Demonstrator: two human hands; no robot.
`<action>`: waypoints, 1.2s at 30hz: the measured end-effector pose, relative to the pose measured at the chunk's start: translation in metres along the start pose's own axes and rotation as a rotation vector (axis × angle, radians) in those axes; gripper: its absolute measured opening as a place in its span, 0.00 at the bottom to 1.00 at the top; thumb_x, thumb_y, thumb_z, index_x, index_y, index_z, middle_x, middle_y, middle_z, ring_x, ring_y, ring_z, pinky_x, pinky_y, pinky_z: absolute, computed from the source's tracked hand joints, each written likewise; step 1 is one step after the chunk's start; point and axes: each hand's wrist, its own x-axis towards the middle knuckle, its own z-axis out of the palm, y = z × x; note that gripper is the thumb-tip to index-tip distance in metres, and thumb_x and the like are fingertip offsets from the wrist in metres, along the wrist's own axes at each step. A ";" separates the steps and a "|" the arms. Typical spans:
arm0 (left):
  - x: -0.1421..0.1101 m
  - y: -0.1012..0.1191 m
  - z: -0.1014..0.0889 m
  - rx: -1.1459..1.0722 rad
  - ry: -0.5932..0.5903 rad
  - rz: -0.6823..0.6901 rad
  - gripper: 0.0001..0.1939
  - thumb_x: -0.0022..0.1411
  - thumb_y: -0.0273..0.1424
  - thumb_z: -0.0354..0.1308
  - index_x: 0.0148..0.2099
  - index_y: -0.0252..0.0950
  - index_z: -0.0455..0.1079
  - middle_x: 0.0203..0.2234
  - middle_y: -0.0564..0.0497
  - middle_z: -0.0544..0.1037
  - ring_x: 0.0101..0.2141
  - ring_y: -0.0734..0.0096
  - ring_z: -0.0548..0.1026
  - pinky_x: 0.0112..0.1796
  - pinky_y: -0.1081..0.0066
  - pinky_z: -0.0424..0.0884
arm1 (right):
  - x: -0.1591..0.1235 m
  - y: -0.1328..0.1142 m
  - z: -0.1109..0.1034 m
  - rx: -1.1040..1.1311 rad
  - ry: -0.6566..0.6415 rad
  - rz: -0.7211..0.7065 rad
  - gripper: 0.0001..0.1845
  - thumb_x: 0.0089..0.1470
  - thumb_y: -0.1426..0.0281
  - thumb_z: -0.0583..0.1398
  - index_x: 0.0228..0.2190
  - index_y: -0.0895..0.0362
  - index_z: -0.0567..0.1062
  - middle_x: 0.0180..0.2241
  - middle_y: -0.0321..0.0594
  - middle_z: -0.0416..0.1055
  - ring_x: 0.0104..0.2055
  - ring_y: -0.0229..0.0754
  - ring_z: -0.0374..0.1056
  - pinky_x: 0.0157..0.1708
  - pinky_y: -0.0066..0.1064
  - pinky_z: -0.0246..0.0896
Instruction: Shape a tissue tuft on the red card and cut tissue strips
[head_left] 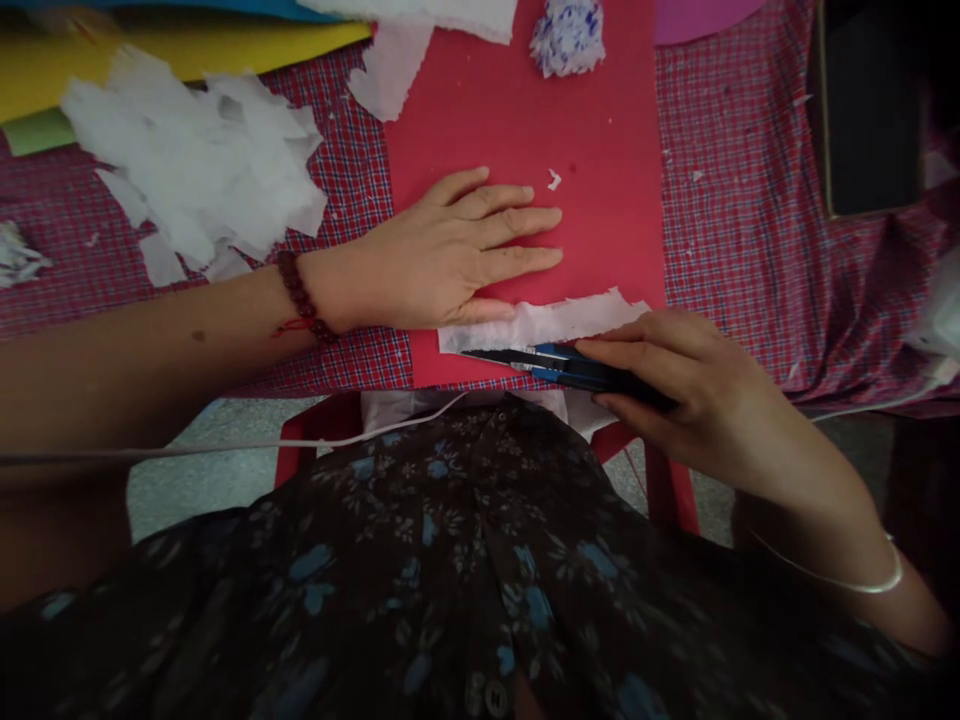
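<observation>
My left hand (487,240) lies flat with fingers spread on a red sheet (615,200). Its thumb rests at the upper edge of a white paper strip (570,318) with ragged edges. My right hand (690,380) is closed round the handle of a blue and black utility knife (570,368). The knife's dark blade end points left and lies along the lower edge of the strip, close to the table's front edge. Whether the blade touches the paper I cannot tell. A tiny white scrap (554,180) sits beyond my left fingertips.
A pile of torn white paper (195,160) lies at the left on the checked cloth (720,130). A blue-spotted white paper ball (568,38) stands at the back. Yellow sheet (247,48) is back left, a dark phone-like slab (870,110) right. A white cord (225,452) crosses in front.
</observation>
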 end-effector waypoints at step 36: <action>-0.002 0.002 0.002 -0.032 0.023 -0.016 0.30 0.72 0.48 0.41 0.69 0.40 0.56 0.69 0.47 0.56 0.68 0.54 0.52 0.65 0.51 0.44 | 0.001 -0.013 0.006 0.072 -0.041 -0.034 0.20 0.58 0.71 0.61 0.51 0.48 0.71 0.47 0.44 0.72 0.49 0.54 0.71 0.45 0.48 0.72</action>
